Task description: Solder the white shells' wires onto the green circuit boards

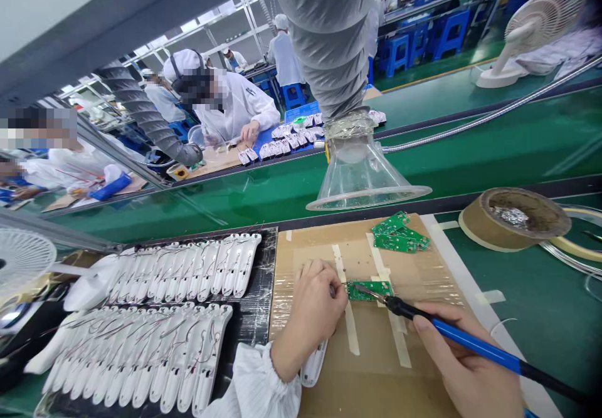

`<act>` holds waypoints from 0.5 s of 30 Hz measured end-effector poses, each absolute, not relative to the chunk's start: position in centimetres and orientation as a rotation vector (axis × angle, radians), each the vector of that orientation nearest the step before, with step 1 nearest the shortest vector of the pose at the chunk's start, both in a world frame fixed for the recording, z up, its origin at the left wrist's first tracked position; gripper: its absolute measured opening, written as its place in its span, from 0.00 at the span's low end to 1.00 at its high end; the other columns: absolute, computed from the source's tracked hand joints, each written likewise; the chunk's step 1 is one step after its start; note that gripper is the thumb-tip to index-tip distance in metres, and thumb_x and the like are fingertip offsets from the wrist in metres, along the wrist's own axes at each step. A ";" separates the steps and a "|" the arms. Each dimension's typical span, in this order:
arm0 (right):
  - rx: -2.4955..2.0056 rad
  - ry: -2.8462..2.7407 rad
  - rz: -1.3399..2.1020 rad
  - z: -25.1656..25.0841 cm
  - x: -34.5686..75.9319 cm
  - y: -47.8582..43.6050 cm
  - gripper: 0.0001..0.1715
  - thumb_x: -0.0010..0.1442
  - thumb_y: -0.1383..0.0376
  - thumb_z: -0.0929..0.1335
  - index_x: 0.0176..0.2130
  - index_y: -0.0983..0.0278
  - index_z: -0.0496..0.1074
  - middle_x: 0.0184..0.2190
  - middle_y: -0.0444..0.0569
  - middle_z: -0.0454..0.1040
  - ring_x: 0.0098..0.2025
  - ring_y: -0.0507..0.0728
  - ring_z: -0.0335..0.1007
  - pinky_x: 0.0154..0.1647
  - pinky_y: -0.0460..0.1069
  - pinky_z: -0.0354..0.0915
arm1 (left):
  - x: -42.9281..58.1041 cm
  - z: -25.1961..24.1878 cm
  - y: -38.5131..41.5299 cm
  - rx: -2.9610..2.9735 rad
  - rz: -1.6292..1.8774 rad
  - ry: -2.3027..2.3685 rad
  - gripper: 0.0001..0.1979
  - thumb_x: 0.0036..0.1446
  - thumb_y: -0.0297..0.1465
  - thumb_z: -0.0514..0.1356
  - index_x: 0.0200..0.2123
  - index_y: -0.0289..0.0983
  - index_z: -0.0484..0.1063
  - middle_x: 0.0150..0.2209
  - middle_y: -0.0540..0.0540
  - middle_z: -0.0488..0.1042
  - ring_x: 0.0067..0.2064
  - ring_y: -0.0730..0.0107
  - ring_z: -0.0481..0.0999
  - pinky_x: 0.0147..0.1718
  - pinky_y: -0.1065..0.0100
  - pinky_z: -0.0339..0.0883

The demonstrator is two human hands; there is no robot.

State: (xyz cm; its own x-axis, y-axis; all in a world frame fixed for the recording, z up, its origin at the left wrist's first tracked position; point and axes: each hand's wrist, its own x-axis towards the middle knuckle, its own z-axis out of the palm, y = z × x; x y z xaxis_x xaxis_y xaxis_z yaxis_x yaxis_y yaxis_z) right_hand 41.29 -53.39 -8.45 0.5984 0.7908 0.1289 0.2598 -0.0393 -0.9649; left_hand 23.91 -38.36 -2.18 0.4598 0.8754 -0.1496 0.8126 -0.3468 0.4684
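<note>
My right hand [463,361] is closed round a blue-handled soldering iron [475,343], whose tip rests on a small green circuit board [370,289] taped to a cardboard mat [376,368]. My left hand [313,314] is curled just left of the board, pinching something thin at its edge that I cannot make out. Under its wrist lies a white plastic shell [313,361].
Two rows of white shells with wires [188,277] fill a black tray on the left. More green boards [399,233] lie at the mat's far edge under a clear fume funnel [360,173]. A tape roll [515,217] sits right. Other people work across the green belt.
</note>
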 end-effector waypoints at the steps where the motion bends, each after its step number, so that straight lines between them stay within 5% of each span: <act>1: -1.610 -0.878 0.555 -8.1 41.1 -53.3 0.10 0.68 0.52 0.74 0.43 0.54 0.81 0.36 0.43 0.84 0.34 0.54 0.84 0.32 0.38 0.76 | 23.9 -2.2 -38.3 2.234 0.177 1.409 0.12 0.58 0.18 0.61 0.27 0.38 0.67 0.40 0.46 0.75 0.48 0.57 0.73 0.52 0.54 0.64; 6: -1.661 -0.747 0.619 -7.1 40.3 -53.3 0.13 0.68 0.49 0.73 0.43 0.53 0.81 0.38 0.42 0.83 0.37 0.53 0.82 0.39 0.38 0.75 | 23.9 -2.3 -38.4 2.233 0.184 1.412 0.11 0.58 0.18 0.62 0.28 0.38 0.68 0.40 0.46 0.75 0.48 0.57 0.73 0.53 0.54 0.64; 15: -1.588 -0.885 0.517 -8.6 41.3 -53.4 0.09 0.68 0.53 0.74 0.43 0.54 0.81 0.34 0.43 0.84 0.33 0.54 0.84 0.32 0.38 0.76 | 22.9 -1.9 -38.5 2.245 0.231 1.295 0.09 0.64 0.20 0.61 0.32 0.38 0.74 0.43 0.46 0.77 0.50 0.59 0.75 0.54 0.54 0.67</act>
